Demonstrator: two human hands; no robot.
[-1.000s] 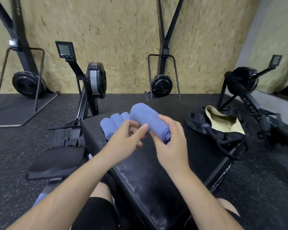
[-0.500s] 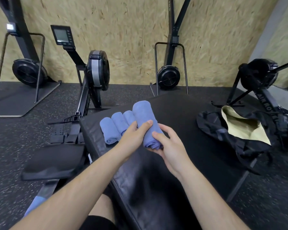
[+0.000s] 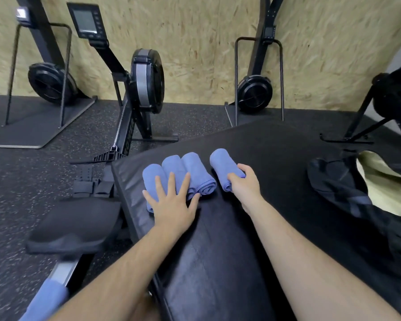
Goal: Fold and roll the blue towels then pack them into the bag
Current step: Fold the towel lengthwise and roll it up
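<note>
Three rolled blue towels lie side by side on the black padded box. My left hand rests flat on their near ends, fingers spread. A fourth rolled blue towel lies just right of them, apart by a small gap. My right hand grips its near end with curled fingers. The black bag with a pale yellow lining lies open at the right of the box.
A rowing machine with a monitor and black seat stands left of the box. A blue cloth lies by its rail at the bottom left. More black machines stand along the chipboard wall and at the far right.
Both hands lowered the fourth roll from the air onto the box beside the other three. My left hand let go of it and moved onto the three rolls.
</note>
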